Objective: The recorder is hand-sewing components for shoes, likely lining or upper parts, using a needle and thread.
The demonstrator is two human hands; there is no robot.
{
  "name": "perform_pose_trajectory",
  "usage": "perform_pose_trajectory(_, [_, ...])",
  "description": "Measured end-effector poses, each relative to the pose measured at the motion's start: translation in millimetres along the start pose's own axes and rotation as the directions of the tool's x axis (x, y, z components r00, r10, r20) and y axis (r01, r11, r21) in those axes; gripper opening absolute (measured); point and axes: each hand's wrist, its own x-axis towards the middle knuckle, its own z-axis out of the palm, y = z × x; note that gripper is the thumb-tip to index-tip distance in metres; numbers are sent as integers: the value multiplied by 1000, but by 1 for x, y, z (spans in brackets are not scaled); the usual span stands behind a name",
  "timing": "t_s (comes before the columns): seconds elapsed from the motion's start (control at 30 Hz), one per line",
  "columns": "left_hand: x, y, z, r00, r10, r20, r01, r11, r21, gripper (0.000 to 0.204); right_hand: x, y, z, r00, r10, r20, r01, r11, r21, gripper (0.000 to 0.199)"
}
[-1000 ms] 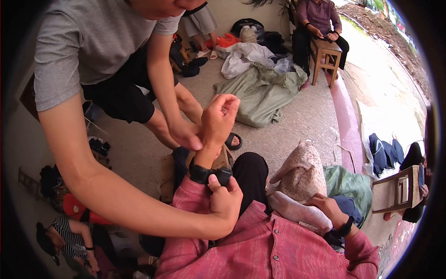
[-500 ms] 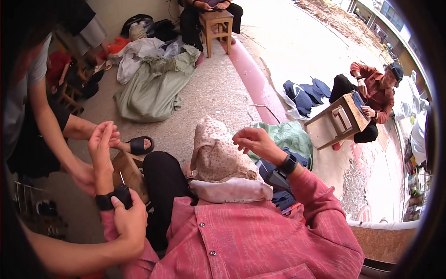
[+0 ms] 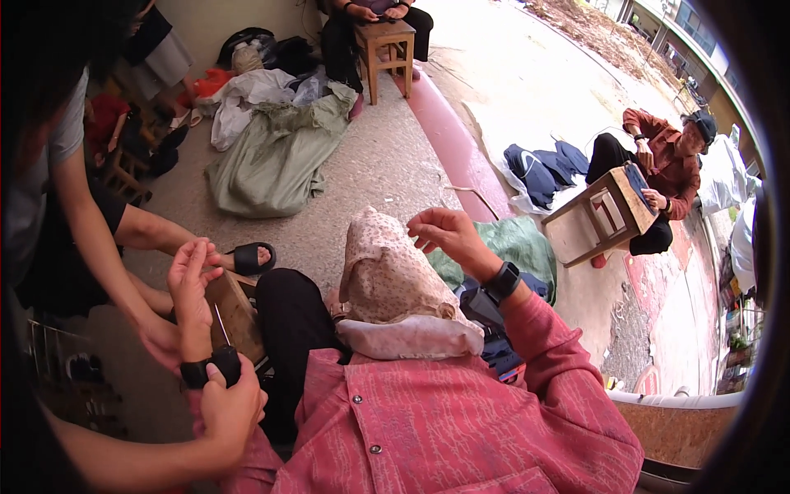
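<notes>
My left hand (image 3: 192, 288) is raised, palm inward, with its fingers stretched up and nothing in it. A black wristband (image 3: 195, 375) with a small black box (image 3: 225, 362) circles that wrist, and a thin metal rod sticks up from the box. Another person's hand (image 3: 226, 412) grips the box, while that person's other hand (image 3: 160, 337) touches the side of my left forearm. My right hand (image 3: 453, 236) hovers above a spotted, cream-coloured cloth (image 3: 387, 263) in front of my lap, its fingers loosely bent and holding nothing. A black watch-like device (image 3: 502, 281) is strapped round my right wrist.
A wooden stool (image 3: 232, 317) stands beside my left knee. Green sacks (image 3: 271, 169) lie on the floor ahead. To the right, a seated person (image 3: 679, 169) works at a wooden stool (image 3: 605, 214); another person sits behind a stool (image 3: 384, 37) at the back.
My left hand has come down slightly and to the right, along with the other person's hands on its wrist. My right hand has shifted slightly left.
</notes>
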Motion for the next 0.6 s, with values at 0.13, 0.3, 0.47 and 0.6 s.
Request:
perform_pose_trajectory(0.13, [63,27,70,851,516,98,-473,672,569,28,14,-14,0,999,-2,-48,27,853,521,29])
perform_pose_trajectory(0.3, [53,27,94,865,493,95,-478,751,455,31,37,-23,0,933,337,-128,13,324,946,23])
perform_pose_trajectory(0.47, [52,29,90,882,461,102,-460,791,403,32,39,-21,7,942,315,-113,-1,342,940,23])
perform_pose_trajectory(0.6, [56,26,84,882,468,58,-454,808,375,34,42,-24,8,933,336,-127,1,352,936,24])
